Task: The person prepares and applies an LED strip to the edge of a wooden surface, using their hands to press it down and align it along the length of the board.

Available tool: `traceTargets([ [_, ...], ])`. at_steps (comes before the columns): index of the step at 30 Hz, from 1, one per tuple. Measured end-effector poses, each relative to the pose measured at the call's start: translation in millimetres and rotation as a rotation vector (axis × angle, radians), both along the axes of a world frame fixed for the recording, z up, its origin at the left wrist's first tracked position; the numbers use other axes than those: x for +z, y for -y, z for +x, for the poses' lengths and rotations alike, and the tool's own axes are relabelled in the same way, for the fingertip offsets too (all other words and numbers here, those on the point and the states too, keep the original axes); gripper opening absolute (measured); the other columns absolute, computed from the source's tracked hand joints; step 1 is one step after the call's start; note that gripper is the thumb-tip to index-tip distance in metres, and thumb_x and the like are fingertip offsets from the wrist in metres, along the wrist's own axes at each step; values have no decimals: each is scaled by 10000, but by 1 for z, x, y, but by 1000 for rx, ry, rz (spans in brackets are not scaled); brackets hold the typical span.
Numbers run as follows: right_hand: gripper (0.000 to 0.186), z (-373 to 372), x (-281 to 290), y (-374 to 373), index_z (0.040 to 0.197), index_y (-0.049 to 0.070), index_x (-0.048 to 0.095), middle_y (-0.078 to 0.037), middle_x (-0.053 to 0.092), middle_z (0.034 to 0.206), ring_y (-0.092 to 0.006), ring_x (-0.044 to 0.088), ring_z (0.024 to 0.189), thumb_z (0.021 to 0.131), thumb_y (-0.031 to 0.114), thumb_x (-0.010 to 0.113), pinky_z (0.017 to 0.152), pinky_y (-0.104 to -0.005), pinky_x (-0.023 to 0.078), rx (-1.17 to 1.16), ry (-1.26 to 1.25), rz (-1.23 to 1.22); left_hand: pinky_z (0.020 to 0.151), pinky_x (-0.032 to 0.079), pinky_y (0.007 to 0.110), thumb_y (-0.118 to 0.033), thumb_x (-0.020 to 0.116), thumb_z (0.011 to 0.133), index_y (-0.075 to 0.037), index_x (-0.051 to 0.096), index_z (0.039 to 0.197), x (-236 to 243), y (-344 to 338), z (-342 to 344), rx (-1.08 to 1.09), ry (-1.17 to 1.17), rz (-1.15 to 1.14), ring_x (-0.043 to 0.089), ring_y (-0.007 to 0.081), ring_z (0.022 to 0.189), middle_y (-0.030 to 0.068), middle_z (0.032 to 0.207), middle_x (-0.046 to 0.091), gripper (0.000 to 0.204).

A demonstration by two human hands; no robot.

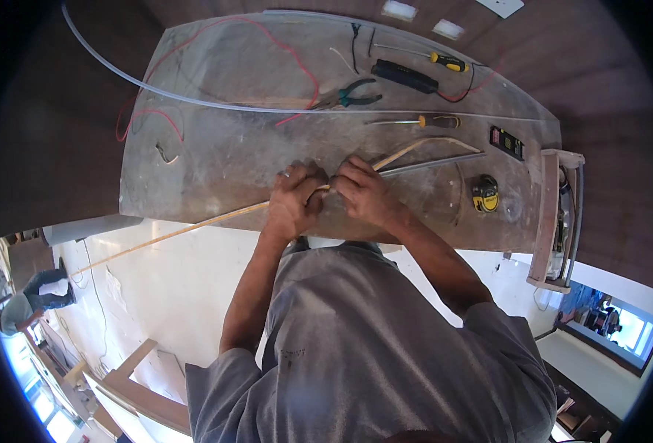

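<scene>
My left hand [294, 201] is closed on a long, thin yellowish strip [227, 215], which runs off past the table's front edge toward the lower left. Close beside it, my right hand [367, 193] grips the strip with bent fingers. Beyond the right hand the strip curves back in a loop [422, 142]. Under that loop lies a narrow grey channel [437, 164]. What sits right between my fingertips is too small to make out.
Pliers [348, 96], a screwdriver [441, 121], another screwdriver [448, 62], a black bar-shaped case [404, 75] and a tape measure [485, 193] lie on the worktable [215, 162]. A red wire [289, 48] and a pale tube [193, 100] cross it. Another person [35, 299] is at far left.
</scene>
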State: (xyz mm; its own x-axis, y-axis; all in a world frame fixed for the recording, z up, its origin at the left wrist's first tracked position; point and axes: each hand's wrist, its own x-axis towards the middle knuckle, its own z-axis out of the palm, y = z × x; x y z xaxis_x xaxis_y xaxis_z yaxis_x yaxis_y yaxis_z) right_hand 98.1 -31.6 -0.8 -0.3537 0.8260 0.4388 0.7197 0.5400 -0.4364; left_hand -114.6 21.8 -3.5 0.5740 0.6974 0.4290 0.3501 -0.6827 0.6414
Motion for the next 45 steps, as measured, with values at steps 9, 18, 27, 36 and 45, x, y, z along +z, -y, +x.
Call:
traceTargets([
  [9, 214, -3, 6, 0, 876, 41, 654, -102, 587, 1012, -331, 569, 1038, 677, -4, 716, 939, -431, 514, -37, 43, -47, 817, 467, 463, -40, 704, 717, -112, 695, 860, -3, 2, 6, 61, -86, 36, 652, 312, 976, 43, 1019, 696, 161],
  [18, 260, 2, -4, -3, 881, 80, 665, -92, 561, 1080, -345, 530, 1144, 656, 45, 789, 1016, -479, 468, -55, 16, -126, 794, 486, 438, -40, 746, 665, -124, 717, 853, 0, -1, 2, -39, -67, 88, 645, 297, 924, 35, 1008, 682, 208],
  [27, 223, 11, 3, -3, 955, 90, 718, -82, 565, 1085, -319, 548, 1151, 743, 56, 779, 1018, -489, 444, -27, 36, -184, 829, 487, 438, -56, 757, 657, -128, 753, 927, 0, -2, 0, -61, -126, 117, 619, 289, 977, 31, 1050, 671, 280],
  [36, 198, 11, 7, 0, 925, 85, 735, -60, 590, 1052, -286, 570, 1079, 730, 88, 765, 1018, -469, 452, 22, -36, -53, 849, 474, 434, -49, 757, 648, -123, 748, 911, 1, -3, 1, -70, -116, 62, 612, 298, 1011, 25, 1060, 666, 273],
  [45, 122, 0, 20, 7, 834, 124, 679, 16, 590, 1003, -219, 547, 1061, 723, 146, 726, 902, -489, 380, -12, 283, 19, 827, 480, 444, -43, 759, 644, -111, 728, 875, 0, -5, 4, -69, -73, 61, 616, 311, 991, 43, 1025, 652, 243],
])
